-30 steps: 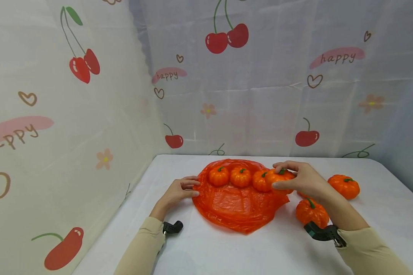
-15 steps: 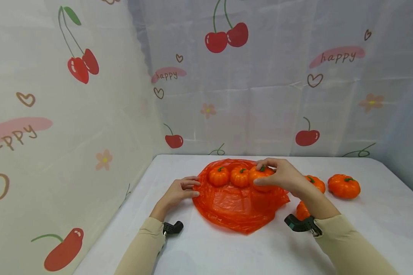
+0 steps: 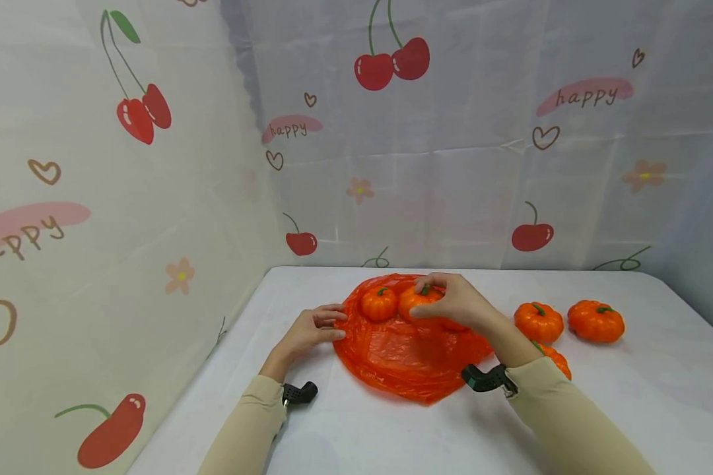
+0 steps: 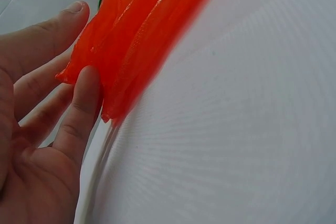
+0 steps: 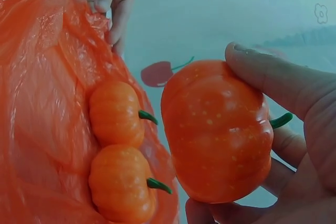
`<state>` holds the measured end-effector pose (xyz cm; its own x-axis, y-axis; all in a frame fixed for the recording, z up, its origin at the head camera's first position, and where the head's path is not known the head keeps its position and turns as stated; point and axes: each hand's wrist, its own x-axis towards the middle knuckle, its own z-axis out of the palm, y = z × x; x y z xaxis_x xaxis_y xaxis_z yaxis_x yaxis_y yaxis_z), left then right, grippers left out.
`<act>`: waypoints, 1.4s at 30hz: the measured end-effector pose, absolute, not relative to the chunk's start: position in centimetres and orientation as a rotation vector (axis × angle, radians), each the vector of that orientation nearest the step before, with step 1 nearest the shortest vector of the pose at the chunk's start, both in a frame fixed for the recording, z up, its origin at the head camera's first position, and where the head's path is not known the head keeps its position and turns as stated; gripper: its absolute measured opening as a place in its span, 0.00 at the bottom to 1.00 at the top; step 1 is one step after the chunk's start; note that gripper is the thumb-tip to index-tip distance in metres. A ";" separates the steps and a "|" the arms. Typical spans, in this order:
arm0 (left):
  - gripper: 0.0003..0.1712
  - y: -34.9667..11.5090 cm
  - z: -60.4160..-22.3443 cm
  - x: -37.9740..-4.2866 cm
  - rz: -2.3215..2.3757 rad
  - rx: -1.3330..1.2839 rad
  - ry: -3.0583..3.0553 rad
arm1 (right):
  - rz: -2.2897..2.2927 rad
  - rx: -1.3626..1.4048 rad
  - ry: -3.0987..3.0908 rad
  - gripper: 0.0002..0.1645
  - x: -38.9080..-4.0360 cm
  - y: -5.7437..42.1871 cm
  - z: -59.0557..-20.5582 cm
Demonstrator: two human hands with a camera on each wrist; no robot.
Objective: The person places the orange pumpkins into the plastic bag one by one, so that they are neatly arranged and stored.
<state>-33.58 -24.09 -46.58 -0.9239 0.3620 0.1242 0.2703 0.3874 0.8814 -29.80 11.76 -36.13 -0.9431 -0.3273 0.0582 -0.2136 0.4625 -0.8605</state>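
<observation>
An orange plastic bag (image 3: 392, 356) lies spread on the table, bunched and crinkled. My left hand (image 3: 309, 335) holds its left edge; in the left wrist view the bag's edge (image 4: 126, 51) runs between the digits. My right hand (image 3: 460, 303) grips a small orange pumpkin (image 5: 215, 135) with a green stem, thumb on one side and fingers on the other. This pumpkin is over the bag, beside another pumpkin (image 3: 379, 303) on it. Two pumpkins on the bag show in the right wrist view, one nearer (image 5: 122, 184); the head view hides others behind my right hand.
To the right on the white table (image 3: 630, 409) are three more pumpkins: one at the far right (image 3: 596, 321), one left of it (image 3: 538, 322), and one in front (image 3: 555, 359), partly covered by my right forearm. A printed curtain (image 3: 451, 165) hangs behind.
My right hand has carried the pumpkin leftward over the bag, past the right-hand pumpkin there to the middle one. The table pumpkins have come out from behind the arm. My left hand stays put.
</observation>
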 end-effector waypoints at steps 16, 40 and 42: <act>0.23 -24.2 -46.7 -33.6 1.588 0.600 2.550 | -1.446 -0.607 2.591 0.21 -31.8 7.0 -38.4; 0.22 -24.2 -46.8 -33.8 1.612 0.584 2.516 | -1.338 -0.577 2.715 0.22 -31.1 2.9 -42.0; 0.22 -24.2 -46.8 -33.8 1.616 0.590 2.512 | -1.331 -0.604 2.716 0.22 -31.1 2.8 -42.2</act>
<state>-33.83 -24.22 -46.77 -0.9203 0.3706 0.1252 0.2675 0.3629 0.8926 -31.09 2.79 -42.24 -0.9218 -0.3691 0.1185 -0.3198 0.5513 -0.7705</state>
